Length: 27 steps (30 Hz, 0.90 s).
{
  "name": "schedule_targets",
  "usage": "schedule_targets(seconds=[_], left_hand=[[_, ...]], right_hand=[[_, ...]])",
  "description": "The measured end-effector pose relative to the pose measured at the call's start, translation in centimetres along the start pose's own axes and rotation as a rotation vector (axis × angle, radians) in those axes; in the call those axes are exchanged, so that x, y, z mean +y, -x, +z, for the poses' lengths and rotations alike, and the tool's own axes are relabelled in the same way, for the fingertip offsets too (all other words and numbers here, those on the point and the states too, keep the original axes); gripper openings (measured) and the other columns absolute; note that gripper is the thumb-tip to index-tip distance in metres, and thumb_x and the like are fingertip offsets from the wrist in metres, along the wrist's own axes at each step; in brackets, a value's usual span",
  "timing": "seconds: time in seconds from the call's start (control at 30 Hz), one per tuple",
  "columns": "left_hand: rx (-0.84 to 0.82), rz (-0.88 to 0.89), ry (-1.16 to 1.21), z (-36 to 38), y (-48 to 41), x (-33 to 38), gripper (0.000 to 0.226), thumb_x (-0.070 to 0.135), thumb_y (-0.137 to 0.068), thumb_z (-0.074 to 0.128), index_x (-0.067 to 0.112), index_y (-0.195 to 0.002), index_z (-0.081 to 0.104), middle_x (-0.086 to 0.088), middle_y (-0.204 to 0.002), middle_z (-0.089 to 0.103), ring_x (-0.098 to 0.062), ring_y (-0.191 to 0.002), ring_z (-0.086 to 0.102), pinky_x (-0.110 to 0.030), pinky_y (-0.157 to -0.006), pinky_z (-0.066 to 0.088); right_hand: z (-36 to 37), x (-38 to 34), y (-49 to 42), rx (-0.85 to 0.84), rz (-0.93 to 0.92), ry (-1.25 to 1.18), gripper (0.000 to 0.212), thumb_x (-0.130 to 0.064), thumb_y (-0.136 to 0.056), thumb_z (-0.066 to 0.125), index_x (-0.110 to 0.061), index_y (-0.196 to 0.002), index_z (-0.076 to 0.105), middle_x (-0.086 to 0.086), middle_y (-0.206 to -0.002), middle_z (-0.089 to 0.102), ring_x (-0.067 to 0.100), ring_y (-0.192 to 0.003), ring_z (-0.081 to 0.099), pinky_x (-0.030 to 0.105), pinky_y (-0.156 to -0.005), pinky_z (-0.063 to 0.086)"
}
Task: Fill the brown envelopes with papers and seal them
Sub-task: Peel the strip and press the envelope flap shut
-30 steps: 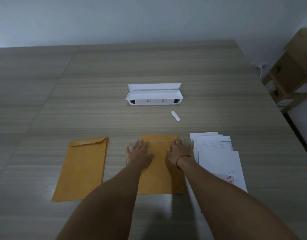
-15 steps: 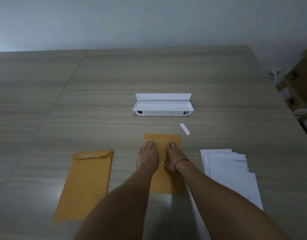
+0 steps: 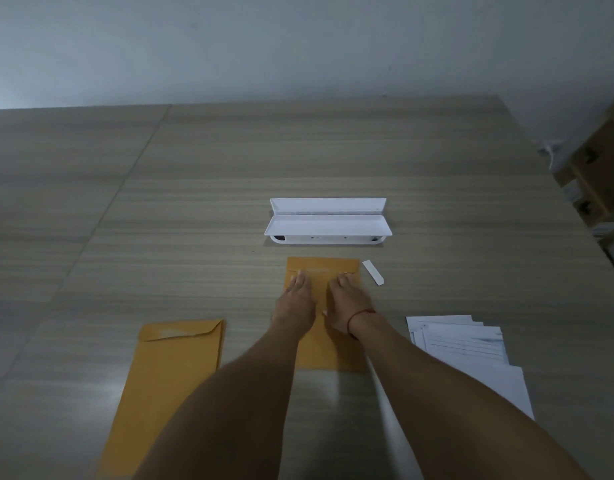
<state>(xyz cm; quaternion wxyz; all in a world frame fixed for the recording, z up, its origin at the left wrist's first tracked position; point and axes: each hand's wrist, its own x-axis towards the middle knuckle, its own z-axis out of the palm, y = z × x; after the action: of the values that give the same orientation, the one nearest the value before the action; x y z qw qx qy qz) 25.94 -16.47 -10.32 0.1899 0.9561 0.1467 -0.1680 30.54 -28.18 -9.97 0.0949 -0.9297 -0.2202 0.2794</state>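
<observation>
— Where's the brown envelope (image 3: 328,351)?
— Flat on the counter (image 3: 194,237), under my left hand (image 3: 296,299) and right hand (image 3: 347,304), fingers (image 3: 300,280) straight, pressing near its far edge.
— Room around it?
— White strip (image 3: 373,277) just beside its right corner; papers (image 3: 471,355) well right.

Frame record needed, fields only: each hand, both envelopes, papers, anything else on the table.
left hand: flat, fingers straight, pressing on the centre envelope
right hand: flat beside it, pressing on the same envelope
centre envelope flap: folded down, edge near the fingertips
left envelope: lying flat, untouched, flap folded down; seal cannot be told
papers: fanned stack on the right, untouched
white strip: loose, by the centre envelope's top right corner
white case: open, beyond the envelope
table: wood grain
</observation>
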Motion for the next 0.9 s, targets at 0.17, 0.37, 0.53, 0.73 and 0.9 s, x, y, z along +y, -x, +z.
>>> schedule_targets(seconds=[0.17, 0.37, 0.53, 0.73, 0.9], left_hand=[[0.005, -0.103, 0.002, -1.7, 4.6, -1.5, 0.053, 0.023, -0.1, 0.04, 0.01, -0.148, 0.024, -0.011, -0.154, 0.03, -0.026, -0.144, 0.026, -0.039, -0.116, 0.027], [0.064, -0.276, 0.012, -3.4, 12.2, -6.2, 0.045, 0.031, -0.099, 0.043, 0.009, -0.138, 0.04, -0.012, -0.143, 0.043, -0.03, -0.135, 0.038, -0.044, -0.109, 0.036], [0.061, -0.405, 0.015, -3.7, 18.3, -10.8, 0.045, 0.032, -0.099, 0.045, 0.011, -0.138, 0.042, -0.012, -0.14, 0.048, -0.031, -0.134, 0.04, -0.045, -0.105, 0.038], [-0.033, -0.454, -0.018, -3.2, 21.3, -17.2, 0.047, 0.036, -0.099, 0.044, 0.011, -0.139, 0.04, -0.013, -0.152, 0.029, -0.032, -0.14, 0.031, -0.047, -0.108, 0.038], [-0.053, -0.468, 0.104, -2.6, 20.5, -22.1, 0.055, 0.037, -0.097, 0.046, 0.009, -0.143, 0.034, -0.012, -0.149, 0.032, -0.031, -0.137, 0.034, -0.045, -0.11, 0.036]], right_hand=[[-0.9, -1.9, 3.5, 0.023, -0.019, 0.009, 0.057, -0.03, -0.096, 0.053, -0.009, -0.144, 0.031, 0.012, -0.162, 0.009, 0.026, -0.15, 0.008, 0.048, -0.118, 0.023], [1.1, -6.6, 8.1, 0.037, -0.046, -0.007, 0.038, -0.031, -0.096, 0.048, -0.01, -0.128, 0.049, 0.013, -0.14, 0.046, 0.032, -0.129, 0.045, 0.044, -0.101, 0.039], [4.4, -12.5, 10.8, 0.018, -0.069, -0.133, 0.027, -0.027, -0.094, 0.048, -0.011, -0.114, 0.057, 0.012, -0.123, 0.059, 0.032, -0.112, 0.057, 0.039, -0.092, 0.045], [8.6, -18.0, 11.3, -0.072, -0.052, -0.212, 0.009, -0.02, -0.094, 0.053, -0.015, -0.1, 0.056, 0.01, -0.113, 0.059, 0.027, -0.101, 0.059, 0.037, -0.091, 0.05], [11.2, -21.6, 10.6, -0.058, 0.076, -0.343, 0.018, -0.025, -0.091, 0.056, -0.012, -0.102, 0.063, 0.007, -0.107, 0.065, 0.027, -0.098, 0.063, 0.035, -0.083, 0.053]])
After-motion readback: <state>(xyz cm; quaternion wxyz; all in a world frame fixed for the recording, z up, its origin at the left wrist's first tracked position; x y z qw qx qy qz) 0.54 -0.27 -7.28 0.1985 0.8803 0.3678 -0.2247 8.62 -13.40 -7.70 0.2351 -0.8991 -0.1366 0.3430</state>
